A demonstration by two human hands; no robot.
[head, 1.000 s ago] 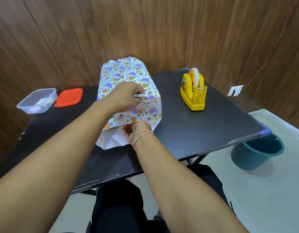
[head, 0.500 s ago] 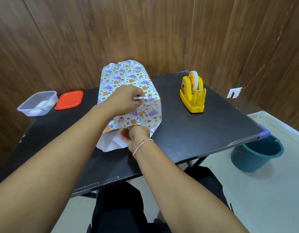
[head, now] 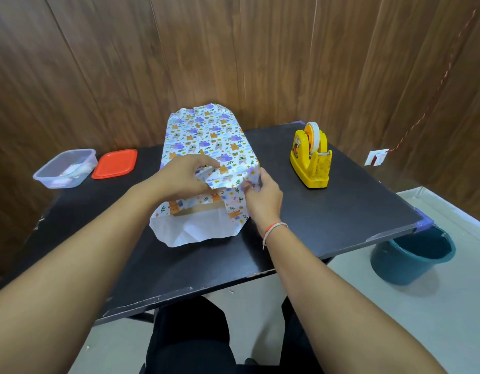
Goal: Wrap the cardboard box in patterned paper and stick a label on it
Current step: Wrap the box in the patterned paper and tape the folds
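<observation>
The cardboard box (head: 198, 209) lies in the middle of the black counter (head: 327, 211), covered along its top and sides by the patterned paper (head: 206, 139); I can see only a brown strip of it at the open near end, just below my two hands. My left hand (head: 184, 176) sits on the near top edge of the box, its fingers curled round a fold of the paper and pressing it down. My right hand (head: 263, 193) is at the near right corner, just beside the left one, and its thumb and fingers pinch the paper flap there. Below both hands the white underside of the paper (head: 190, 233) spreads flat on the counter towards me. Beyond my left hand the wrapped part runs away to the wooden wall, where the far end of the paper stands up loosely.

Well to the right of my right hand stands a yellow tape dispenser (head: 311, 160) with a roll of tape in it. Well to the left of my left hand lie an orange lid (head: 115, 163) and, just beside it, a clear plastic container (head: 66, 168) with small items inside that I cannot make out. A teal bucket (head: 411, 255) stands on the floor beyond the counter's right corner.
</observation>
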